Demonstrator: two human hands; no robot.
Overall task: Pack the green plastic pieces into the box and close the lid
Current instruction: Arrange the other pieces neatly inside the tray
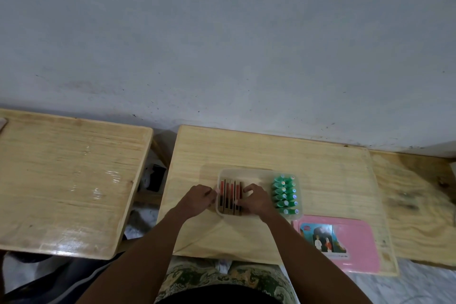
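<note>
Two hands at clear box (259, 216) on worktop (246, 150): left hand (198, 198) gripping its left rim, right hand (255, 201) spread flat inside over brown-red slats (230, 196). Green plastic pieces (286, 194) stacked in box's right end. Pink lid (355, 244) just right-near of box.

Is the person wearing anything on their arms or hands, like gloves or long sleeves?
No. The left hand and the right hand are both bare, with no gloves, rings, watch or bracelet that I can see. Both forearms are bare too, with no sleeve showing anywhere along them. Near the bottom of the picture, the person wears cloth with a green and cream swirly pattern.
</note>
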